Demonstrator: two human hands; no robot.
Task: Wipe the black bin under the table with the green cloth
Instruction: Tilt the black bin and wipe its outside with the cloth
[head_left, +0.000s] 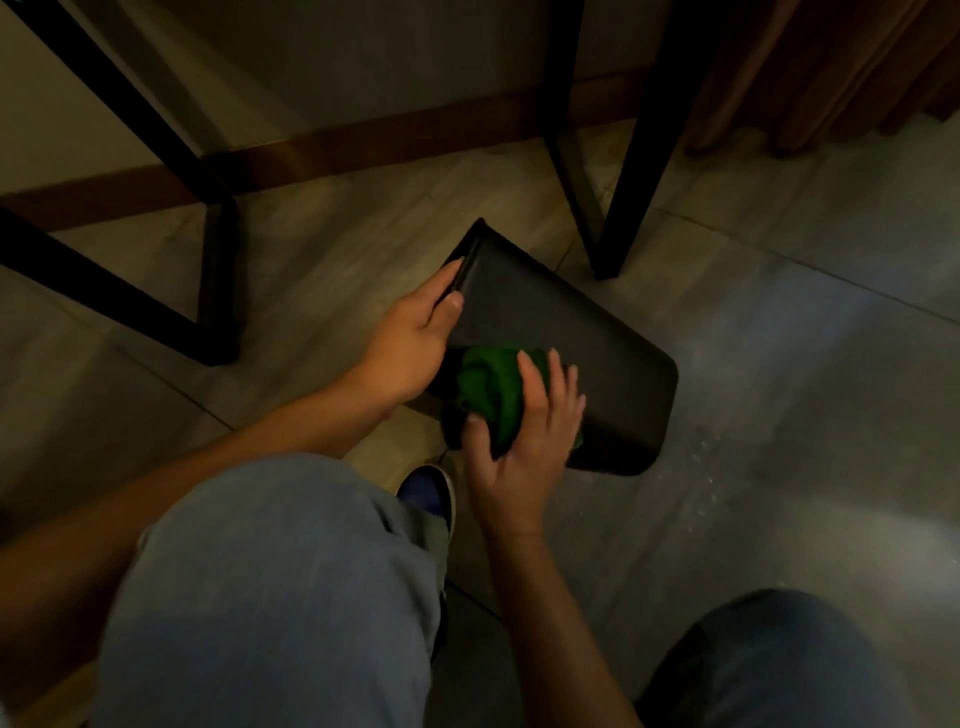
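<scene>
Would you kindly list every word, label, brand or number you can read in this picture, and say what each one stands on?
None: no text can be read anywhere in the head view.
black bin: plain dark side, no label or brand showing.
green cloth: no tag or print showing.
shoe: dim and mostly hidden, no marking legible.
table legs and floor: bare of signs.

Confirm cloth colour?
Green; the cloth shows best in the head view, under the right hand.
</scene>
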